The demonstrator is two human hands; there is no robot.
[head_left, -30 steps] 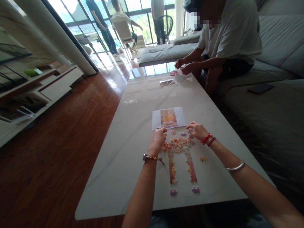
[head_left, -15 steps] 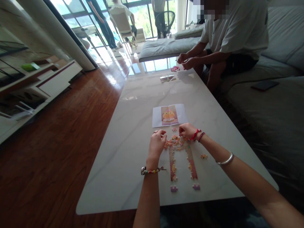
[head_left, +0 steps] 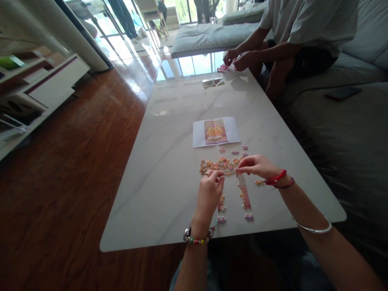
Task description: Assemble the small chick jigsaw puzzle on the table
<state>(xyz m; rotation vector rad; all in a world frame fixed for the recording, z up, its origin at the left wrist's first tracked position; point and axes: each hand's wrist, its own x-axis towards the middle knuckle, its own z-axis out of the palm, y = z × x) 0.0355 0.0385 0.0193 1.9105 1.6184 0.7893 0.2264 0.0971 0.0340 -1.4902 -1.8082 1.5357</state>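
Observation:
My left hand (head_left: 210, 192) hovers over a partly joined pink jigsaw strip (head_left: 244, 194) on the white marble table (head_left: 169, 161), fingers pinched together on what looks like a small piece. My right hand (head_left: 257, 166) is pinched too, at the top of the strip, beside a heap of loose pastel puzzle pieces (head_left: 220, 164). Two single pieces (head_left: 221, 220) lie near the table's front edge. A reference picture (head_left: 216, 131) on white paper lies just beyond the heap.
Another person's hands (head_left: 238, 60) work on pink pieces (head_left: 222, 68) at the table's far end, by a small packet (head_left: 212, 82). A grey sofa (head_left: 348, 133) with a dark phone (head_left: 342, 93) runs along the right. Wooden floor (head_left: 75, 161) and a low shelf unit lie left.
Both my hands drew back toward me from the heap's far side to its near side. The camera tilted down, so the table's far end sits higher in view.

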